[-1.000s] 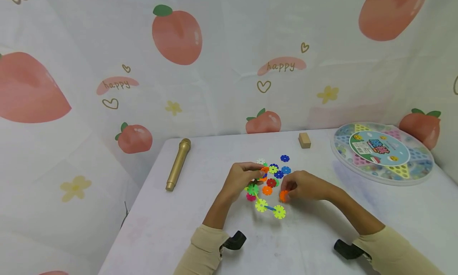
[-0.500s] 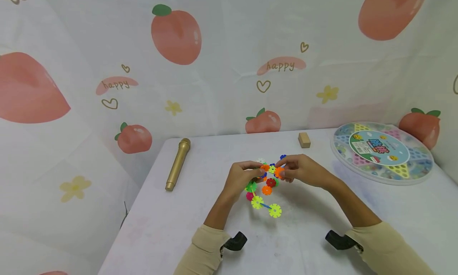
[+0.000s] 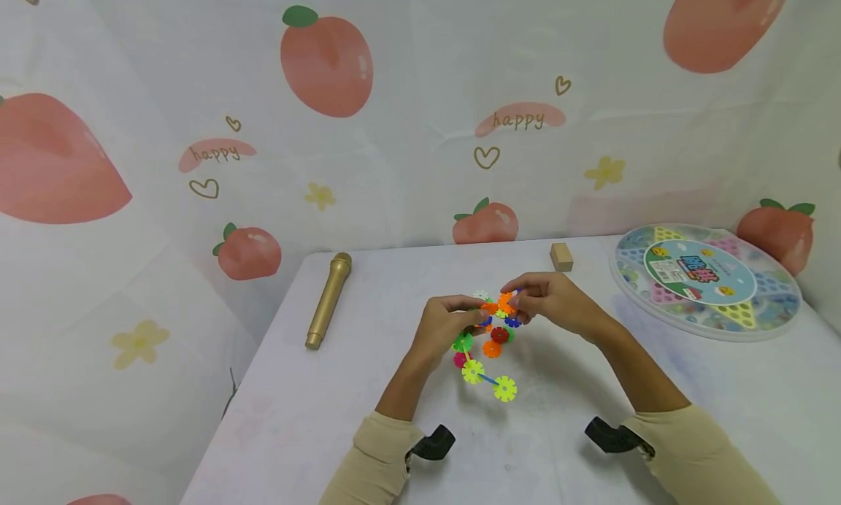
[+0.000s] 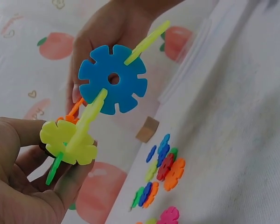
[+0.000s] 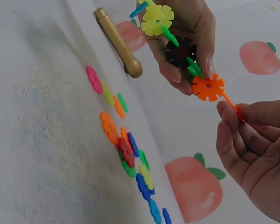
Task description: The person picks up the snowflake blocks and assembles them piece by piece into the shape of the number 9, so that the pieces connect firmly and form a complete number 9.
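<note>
My left hand [image 3: 442, 331] grips a chain of slotted plastic snowflake discs held over the table. The chain runs through a black disc [image 5: 179, 50], green ones, yellow ones [image 3: 472, 372] and a blue disc [image 4: 95, 77]. At its far end, by my left fingertips, sits an orange disc [image 5: 208, 87]. My right hand [image 3: 558, 306] pinches a second orange disc [image 5: 232, 105], seen edge-on in the right wrist view, its edge meeting the first at an angle. Under the hands lie several loose discs, among them a red one [image 3: 500, 335] and a pink one [image 4: 170, 215].
A gold microphone [image 3: 328, 301] lies at the table's left. Toward the back edge is a small wooden block [image 3: 561, 257]. A round Chinese checkers board [image 3: 706, 322] occupies the back right. Behind the white table [image 3: 525, 446] hangs a peach-printed cloth [image 3: 407, 176].
My right hand has lifted the orange disc from the table on the right and brought it up to the chain's orange end disc. My left hand has barely moved.
</note>
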Motion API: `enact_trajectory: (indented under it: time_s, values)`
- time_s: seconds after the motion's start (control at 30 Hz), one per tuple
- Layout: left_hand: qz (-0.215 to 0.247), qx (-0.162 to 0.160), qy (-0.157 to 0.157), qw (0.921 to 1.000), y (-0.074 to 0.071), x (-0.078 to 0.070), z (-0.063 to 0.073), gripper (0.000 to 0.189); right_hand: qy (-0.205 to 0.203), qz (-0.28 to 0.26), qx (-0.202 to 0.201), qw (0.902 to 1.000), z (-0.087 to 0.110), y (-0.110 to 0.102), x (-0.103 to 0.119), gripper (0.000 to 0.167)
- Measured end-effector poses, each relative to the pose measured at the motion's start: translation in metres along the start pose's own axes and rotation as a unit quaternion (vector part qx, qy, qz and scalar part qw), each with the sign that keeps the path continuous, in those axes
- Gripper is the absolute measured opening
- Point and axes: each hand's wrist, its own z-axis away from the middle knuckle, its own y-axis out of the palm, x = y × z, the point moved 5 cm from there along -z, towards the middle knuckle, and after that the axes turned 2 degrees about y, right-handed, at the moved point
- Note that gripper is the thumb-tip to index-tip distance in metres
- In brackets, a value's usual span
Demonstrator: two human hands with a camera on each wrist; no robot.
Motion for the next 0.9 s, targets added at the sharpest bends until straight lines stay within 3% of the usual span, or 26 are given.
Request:
enact_trajectory:
  time_s: [0.43,0.9]
  values:
    - [0.009,0.016,0.012,0.9998,0.0027,-0.0013,0.0012,0.020,0.006,-0.006,-0.015,0.9998,0.0009,-0.0031,-0.0026,0.030]
    - [0.005,0.011,0.020,0.9997,0.0031,-0.0030,0.0021,0.020,0.003,-0.024,0.003,0.9997,-0.0011,0.0032,-0.0047,0.030]
